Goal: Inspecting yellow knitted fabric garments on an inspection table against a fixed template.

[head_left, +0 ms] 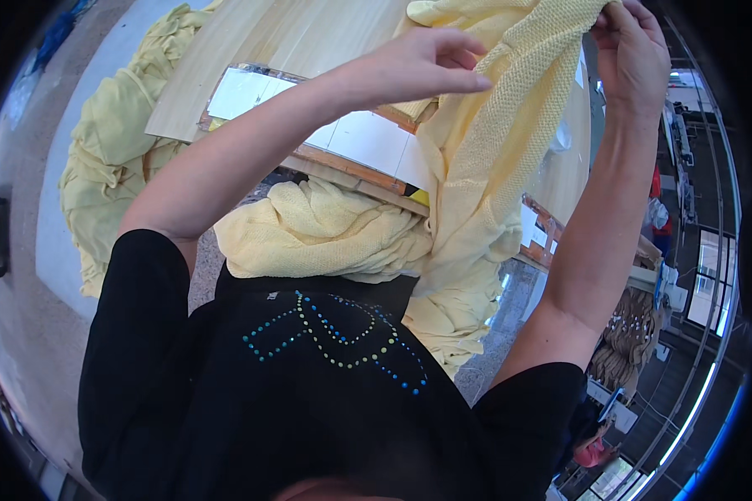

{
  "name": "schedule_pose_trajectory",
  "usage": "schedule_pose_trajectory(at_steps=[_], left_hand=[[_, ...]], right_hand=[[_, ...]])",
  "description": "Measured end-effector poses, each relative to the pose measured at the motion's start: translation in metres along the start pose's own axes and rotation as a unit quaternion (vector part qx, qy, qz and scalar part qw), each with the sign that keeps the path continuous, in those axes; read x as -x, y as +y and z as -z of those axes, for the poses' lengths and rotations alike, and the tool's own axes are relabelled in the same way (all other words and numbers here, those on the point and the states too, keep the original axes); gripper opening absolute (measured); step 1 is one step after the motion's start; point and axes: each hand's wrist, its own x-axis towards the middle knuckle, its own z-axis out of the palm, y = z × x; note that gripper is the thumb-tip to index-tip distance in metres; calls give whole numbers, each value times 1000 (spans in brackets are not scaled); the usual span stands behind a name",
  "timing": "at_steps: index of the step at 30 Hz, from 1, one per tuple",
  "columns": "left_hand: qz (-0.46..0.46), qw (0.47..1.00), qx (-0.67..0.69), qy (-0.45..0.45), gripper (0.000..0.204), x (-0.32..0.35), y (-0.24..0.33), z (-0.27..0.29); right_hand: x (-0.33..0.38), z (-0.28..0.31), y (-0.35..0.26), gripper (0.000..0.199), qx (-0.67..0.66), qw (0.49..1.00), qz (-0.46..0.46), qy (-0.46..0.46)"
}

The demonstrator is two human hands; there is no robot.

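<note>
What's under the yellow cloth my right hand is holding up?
Beside the yellow cloth, on its left, parts of a white panel and the pale wooden tabletop show. Whatever lies directly beneath is covered.

Knit cloth (514, 108): pale yellow, pebbly texture, rumpled into lengthwise folds. Upper end gathered, raised at right side of tabletop (263, 33); length slants down and leftward, falling past the near edge (lower end untraceable, folds below running together).

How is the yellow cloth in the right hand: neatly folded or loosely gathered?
Loosely gathered: long, uneven creases run along the yellow cloth from the right hand.
</note>
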Motion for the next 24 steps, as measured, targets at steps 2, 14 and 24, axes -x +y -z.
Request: schedule_pose_trajectory(at_steps=[2,14,24], left_hand=[[41,995,3,-90,35,0,4,-16],[241,893,-318,-208,41,26,1,4],[241,891,381,54,18,-75,80,10]], right_hand=[[3,10,6,12,-36,999,-10,16],[0,7,69,7,164,986,7,-9],[122,47,68,16,539,836,83,60]])
